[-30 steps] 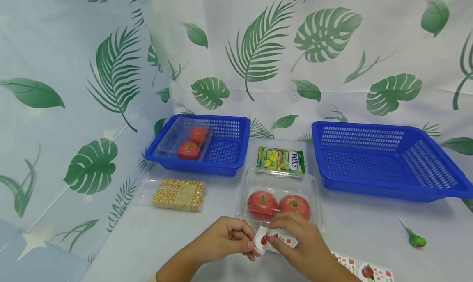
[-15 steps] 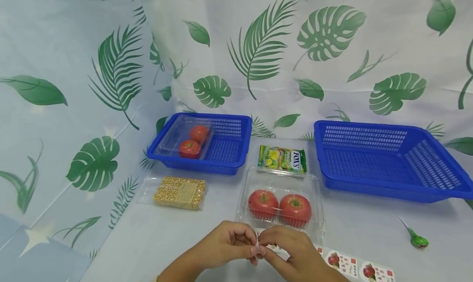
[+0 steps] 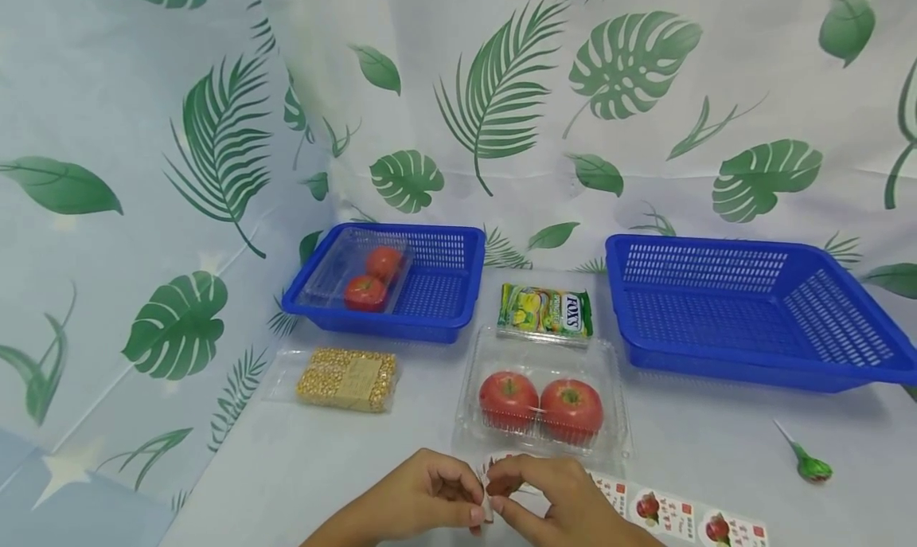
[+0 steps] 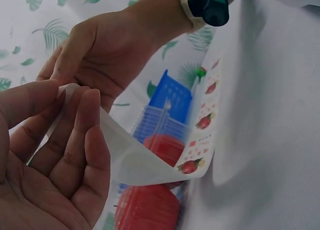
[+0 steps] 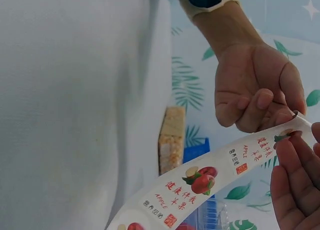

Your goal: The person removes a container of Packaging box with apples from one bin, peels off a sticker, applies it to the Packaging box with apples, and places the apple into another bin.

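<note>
A strip of white apple labels (image 3: 648, 507), printed with red apples and red characters, runs from the front right up to my two hands. My left hand (image 3: 426, 495) pinches the strip's end between thumb and index finger. Facing it, my right hand (image 3: 562, 499) pinches the same end, fingertips close to the left ones. In the right wrist view the strip (image 5: 172, 192) curves upward, printed side showing, to both hands. The left wrist view shows its plain white back (image 4: 135, 162). Just behind the hands, a clear plastic box (image 3: 544, 356) holds two red apples (image 3: 509, 400).
A blue basket (image 3: 387, 324) at the back left holds another clear box with apples. Another blue basket (image 3: 716, 324) stands at the back right. Around lie a bag of corn kernels (image 3: 347, 380), a green Fox's candy packet (image 3: 544, 310) and a green flower bud (image 3: 809, 463).
Both hands have moved slightly toward me and left, drawing the strip's end along. That end showed its printed face earlier and is now nearly edge-on between the fingertips.
</note>
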The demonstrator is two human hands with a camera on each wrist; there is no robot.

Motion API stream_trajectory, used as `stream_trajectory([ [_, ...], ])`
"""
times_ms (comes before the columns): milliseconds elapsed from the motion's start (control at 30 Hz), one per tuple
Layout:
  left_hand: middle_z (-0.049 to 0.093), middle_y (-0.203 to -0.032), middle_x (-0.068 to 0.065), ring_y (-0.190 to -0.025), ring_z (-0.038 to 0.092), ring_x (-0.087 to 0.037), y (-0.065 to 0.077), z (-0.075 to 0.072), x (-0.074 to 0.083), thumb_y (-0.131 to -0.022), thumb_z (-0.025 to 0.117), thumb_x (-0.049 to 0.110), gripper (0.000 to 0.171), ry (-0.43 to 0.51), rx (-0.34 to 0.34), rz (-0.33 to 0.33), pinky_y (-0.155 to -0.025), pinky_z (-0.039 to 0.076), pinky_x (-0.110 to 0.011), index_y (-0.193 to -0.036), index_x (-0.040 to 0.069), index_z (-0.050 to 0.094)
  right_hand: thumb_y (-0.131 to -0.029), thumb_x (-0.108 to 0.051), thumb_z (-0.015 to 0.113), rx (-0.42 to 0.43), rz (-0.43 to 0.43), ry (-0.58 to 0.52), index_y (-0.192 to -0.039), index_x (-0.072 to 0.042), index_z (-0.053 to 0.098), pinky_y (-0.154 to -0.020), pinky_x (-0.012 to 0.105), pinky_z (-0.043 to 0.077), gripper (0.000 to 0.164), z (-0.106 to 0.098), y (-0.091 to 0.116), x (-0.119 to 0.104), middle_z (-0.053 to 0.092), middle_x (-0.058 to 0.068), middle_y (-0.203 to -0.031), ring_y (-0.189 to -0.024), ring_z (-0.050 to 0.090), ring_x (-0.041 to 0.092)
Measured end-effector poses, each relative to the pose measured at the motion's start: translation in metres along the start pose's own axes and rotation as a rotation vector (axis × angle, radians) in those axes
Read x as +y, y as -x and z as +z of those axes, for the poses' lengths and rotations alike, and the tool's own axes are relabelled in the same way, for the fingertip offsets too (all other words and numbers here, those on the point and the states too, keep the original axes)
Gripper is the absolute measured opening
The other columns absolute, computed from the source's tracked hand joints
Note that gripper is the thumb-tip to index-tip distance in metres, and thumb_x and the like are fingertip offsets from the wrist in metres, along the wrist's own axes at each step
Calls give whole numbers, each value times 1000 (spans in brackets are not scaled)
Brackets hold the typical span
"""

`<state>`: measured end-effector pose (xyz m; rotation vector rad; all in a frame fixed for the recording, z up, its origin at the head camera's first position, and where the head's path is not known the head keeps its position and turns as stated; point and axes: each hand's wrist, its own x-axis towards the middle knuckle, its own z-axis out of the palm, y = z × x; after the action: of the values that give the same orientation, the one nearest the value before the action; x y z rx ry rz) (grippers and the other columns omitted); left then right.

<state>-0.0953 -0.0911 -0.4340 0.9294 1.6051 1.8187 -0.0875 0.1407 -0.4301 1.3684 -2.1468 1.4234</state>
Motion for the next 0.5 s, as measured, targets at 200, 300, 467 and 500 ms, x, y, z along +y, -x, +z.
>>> stream_trajectory([
  [200,61,-87,-35,-80,64,-7,2,-2,3,-93,65,9,22,9,20,-48,-75,54,-25,-98,-13,64,-83,2,72,-10,-73,39,-111,-7,63,-72,16,52,30,-3,-1,3,71,1,-94,-82,66,4],
  [300,62,-86,-34,-79,63,-8,4,-3,3,-94,65,10,23,29,24,-72,-75,53,-23,-99,-12,63,-83,3,71,-11,-88,45,-110,-7,63,-71,15,52,30,-4,-1,4,71,0,-92,-82,65,2],
  [467,64,-86,-30,-80,65,-9,5,-6,3,-94,64,10,24,55,46,-90,-75,53,-23,-98,-13,62,-82,8,70,-10,-82,15,-109,-11,66,-73,17,53,32,-8,-2,2,70,-4,-93,-82,64,2],
  [500,64,-86,-31,-81,65,-9,5,-7,2,-94,64,10,23,59,52,-87,-76,53,-23,-98,-13,62,-83,7,69,-13,-72,11,-108,-11,67,-74,18,53,31,-9,-2,2,70,-4,-94,-82,64,2],
])
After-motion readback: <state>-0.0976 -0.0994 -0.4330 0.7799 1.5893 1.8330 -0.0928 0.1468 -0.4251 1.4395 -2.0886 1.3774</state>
